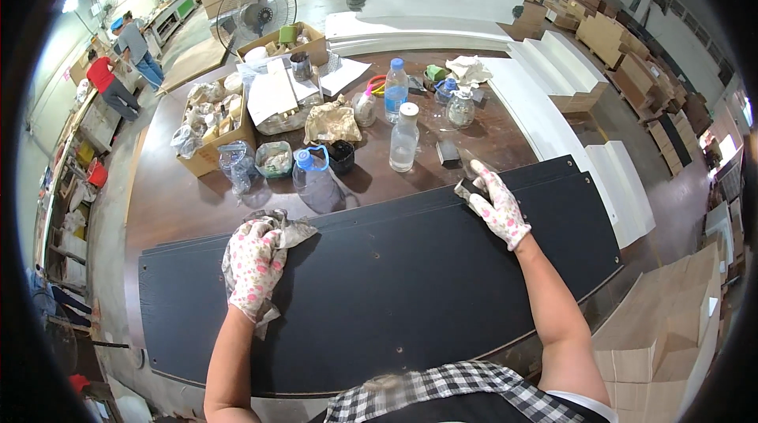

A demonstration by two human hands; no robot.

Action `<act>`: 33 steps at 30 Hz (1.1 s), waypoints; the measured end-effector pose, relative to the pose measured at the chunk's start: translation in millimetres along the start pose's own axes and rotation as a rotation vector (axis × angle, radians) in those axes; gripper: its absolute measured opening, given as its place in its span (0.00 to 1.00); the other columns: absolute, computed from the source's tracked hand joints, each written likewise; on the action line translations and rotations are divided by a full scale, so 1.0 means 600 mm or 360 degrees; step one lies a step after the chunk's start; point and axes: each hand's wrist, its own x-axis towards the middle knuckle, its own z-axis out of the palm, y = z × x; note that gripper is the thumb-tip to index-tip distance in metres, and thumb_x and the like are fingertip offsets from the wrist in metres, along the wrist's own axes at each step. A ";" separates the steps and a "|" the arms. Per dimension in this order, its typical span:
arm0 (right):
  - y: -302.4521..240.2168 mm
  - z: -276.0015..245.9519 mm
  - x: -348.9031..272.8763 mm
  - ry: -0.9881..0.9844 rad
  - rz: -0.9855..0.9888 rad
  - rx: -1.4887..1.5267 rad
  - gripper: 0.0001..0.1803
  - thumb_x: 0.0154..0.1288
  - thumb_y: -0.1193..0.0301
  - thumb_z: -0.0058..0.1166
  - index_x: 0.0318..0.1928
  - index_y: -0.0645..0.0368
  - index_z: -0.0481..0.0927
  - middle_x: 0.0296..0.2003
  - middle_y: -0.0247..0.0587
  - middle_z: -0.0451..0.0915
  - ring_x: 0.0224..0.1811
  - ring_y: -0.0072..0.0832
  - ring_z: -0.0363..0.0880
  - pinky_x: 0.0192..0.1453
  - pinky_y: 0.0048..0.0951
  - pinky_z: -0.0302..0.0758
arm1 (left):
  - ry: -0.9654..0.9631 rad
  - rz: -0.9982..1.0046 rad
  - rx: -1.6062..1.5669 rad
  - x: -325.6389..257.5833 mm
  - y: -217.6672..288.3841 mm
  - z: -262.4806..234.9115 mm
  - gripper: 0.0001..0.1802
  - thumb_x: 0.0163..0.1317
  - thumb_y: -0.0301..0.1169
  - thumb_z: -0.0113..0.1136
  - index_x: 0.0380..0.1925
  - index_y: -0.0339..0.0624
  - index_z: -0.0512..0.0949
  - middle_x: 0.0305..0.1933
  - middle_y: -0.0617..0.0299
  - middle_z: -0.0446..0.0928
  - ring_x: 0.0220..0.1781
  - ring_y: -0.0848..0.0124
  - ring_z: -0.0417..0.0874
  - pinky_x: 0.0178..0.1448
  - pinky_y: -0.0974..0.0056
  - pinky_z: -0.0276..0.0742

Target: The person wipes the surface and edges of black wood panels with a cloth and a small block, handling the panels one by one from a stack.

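My left hand (254,269), in a white glove with a pink pattern, presses a crumpled greyish cloth (296,232) onto the left part of a long black board (379,297). Small holes dot the board, and other black panels lie beneath it. Over the board's far edge, right of the middle, my right hand (500,211) wears a matching glove. Its fingers close round a small, dark and pale piece (467,189) whose kind I cannot make out. Just beyond that hand, a small dark block (448,154) rests on the brown table (379,194).
Beyond the board stand a clear bottle (404,143), a blue-labelled bottle (395,95), a blue-capped jug (316,182) and a glass jar (460,110). A filled carton (212,153) sits left. White panels (529,119) border the right; a fan (257,13) stands behind.
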 end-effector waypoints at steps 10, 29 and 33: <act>0.017 -0.039 -0.042 0.0056 0.0327 0.0807 0.31 0.63 0.80 0.53 0.67 0.56 0.66 0.46 0.35 0.73 0.46 0.23 0.73 0.56 0.26 0.72 | 0.0014 0.0048 0.0044 -0.007 0.083 0.015 0.18 0.48 0.28 0.64 0.43 0.44 0.81 0.46 0.54 0.78 0.54 0.52 0.76 0.61 0.50 0.70; -0.059 0.012 -0.049 -0.0072 0.0023 0.0511 0.20 0.61 0.79 0.56 0.55 0.63 0.77 0.51 0.41 0.77 0.54 0.31 0.77 0.60 0.32 0.72 | 0.0198 -0.0930 0.0503 -0.227 -0.284 -0.104 0.16 0.61 0.29 0.54 0.48 0.51 0.81 0.55 0.54 0.77 0.61 0.56 0.74 0.67 0.56 0.67; -0.189 0.085 -0.012 -0.0206 -0.0375 0.0208 0.17 0.59 0.71 0.61 0.49 0.61 0.80 0.47 0.47 0.81 0.51 0.39 0.79 0.58 0.36 0.74 | 0.0173 -0.1695 0.0339 -0.368 -0.500 -0.162 0.18 0.62 0.26 0.50 0.51 0.50 0.81 0.52 0.51 0.79 0.54 0.53 0.79 0.61 0.58 0.72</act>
